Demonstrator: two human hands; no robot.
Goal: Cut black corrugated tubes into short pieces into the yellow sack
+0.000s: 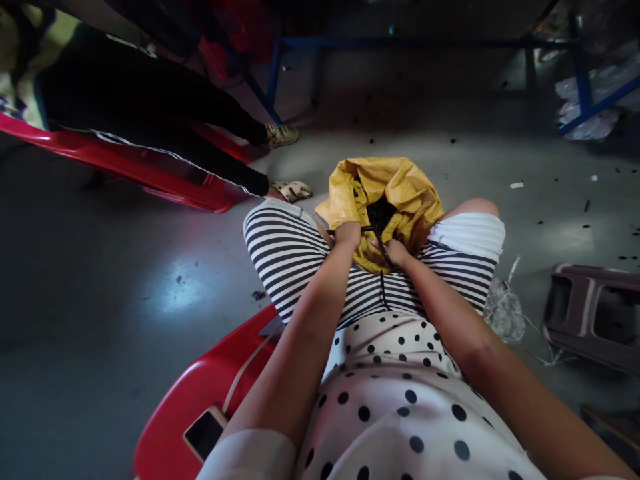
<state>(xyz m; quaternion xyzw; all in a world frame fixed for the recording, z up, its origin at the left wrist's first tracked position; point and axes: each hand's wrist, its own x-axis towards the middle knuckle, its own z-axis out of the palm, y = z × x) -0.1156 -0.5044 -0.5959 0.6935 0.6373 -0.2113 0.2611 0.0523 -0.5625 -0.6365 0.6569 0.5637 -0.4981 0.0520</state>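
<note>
A yellow sack (410, 193) stands open between my knees, its mouth towards me. Black material (381, 212) shows inside it, too dark to make out closely. At the sack's near left side, my left hand (349, 233) is closed around a thin black cord (367, 229). My right hand (396, 253), by the near right part of the sack, has its fingers pinched on the same black cord. One length of cord runs between the hands and a tail hangs over my lap.
I sit on a red chair (175, 393) with a phone (206, 432) beside my hip. A person in black trousers (150, 100) sits on another red chair (125, 170) at the left. A grey plastic stool (590, 310) lies at the right, near a clear plastic bag (503, 313). Blue table legs (274, 73) stand ahead.
</note>
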